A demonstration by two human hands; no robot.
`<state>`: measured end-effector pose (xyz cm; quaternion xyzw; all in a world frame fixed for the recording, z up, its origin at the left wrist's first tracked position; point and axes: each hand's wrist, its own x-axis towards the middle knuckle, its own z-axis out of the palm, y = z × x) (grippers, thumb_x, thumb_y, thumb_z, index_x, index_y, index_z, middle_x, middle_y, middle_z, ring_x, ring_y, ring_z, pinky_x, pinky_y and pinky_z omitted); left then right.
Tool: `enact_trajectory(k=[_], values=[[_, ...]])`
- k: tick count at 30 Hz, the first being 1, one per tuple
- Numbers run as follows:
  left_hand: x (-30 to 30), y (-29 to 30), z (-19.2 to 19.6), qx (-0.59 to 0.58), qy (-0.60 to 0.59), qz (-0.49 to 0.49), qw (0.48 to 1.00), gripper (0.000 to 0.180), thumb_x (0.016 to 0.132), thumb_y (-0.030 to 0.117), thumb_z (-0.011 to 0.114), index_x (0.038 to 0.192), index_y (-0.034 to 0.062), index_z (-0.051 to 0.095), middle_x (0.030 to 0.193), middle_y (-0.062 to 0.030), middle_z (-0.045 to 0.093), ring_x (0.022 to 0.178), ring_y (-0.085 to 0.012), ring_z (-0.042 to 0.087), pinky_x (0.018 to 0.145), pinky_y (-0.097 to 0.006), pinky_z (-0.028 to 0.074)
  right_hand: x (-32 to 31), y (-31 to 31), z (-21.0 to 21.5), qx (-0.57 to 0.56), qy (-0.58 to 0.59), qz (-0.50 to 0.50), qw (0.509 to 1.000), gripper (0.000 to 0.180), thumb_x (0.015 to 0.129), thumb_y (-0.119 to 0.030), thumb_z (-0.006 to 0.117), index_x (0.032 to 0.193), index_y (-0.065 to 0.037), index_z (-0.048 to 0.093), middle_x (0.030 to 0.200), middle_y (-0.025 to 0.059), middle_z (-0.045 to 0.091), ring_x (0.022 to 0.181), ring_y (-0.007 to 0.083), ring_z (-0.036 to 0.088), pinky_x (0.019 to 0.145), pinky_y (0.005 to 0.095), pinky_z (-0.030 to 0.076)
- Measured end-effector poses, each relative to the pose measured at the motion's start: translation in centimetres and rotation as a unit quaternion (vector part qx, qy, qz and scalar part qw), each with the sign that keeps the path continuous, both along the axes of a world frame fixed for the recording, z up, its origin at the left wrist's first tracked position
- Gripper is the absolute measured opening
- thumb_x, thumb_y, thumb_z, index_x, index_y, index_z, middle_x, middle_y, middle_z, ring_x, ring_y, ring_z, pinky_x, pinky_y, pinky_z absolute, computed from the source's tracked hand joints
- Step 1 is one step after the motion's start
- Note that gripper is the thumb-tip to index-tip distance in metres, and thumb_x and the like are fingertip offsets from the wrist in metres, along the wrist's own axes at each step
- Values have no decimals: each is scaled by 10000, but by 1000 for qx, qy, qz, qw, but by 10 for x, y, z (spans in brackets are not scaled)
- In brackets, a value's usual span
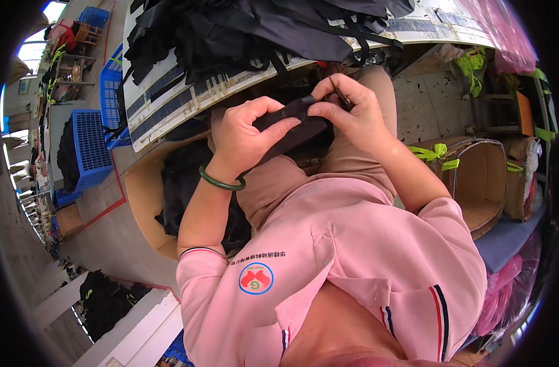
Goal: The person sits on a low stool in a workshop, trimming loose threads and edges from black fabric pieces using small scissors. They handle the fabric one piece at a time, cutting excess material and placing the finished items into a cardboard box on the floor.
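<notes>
Both hands are raised over my lap, in front of the table edge. My left hand, with a green bangle on its wrist, pinches a small black fabric piece between thumb and fingers. My right hand grips the other end of the same fabric between thumb and forefinger. A thin dark metal tool, partly covered by the fingers, lies in the right hand; it looks like small snips, but its full shape is hidden. More dark fabric hangs below the hands, over the lap.
A heap of black fabric pieces with straps covers the worn white table ahead. At my left stand a cardboard box holding black fabric and blue crates. An open cardboard box and pink plastic wrapping are at right.
</notes>
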<state>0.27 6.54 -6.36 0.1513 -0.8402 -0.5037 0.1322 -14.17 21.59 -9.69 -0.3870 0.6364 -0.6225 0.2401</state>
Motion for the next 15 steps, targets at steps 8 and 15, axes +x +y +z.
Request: enact_trajectory(k=[8,15], values=[[-2,2,2,-10,-5,-14,1000,169,739,136,766,830,28,673,741,-42,661,657,-115,598,628,-254,470,-9,-4,25,12,236,101,966,252,715,-15,728,931,-19,599,923,87,594,822,234,572,675,297,450],[10,-34,-2,5,52,-129,990,121,749,85,709,830,12,657,837,-92,667,867,-227,613,878,-376,436,-19,-5,12,-34,33,198,979,161,711,1,713,801,-3,580,901,71,599,828,187,557,730,302,437]])
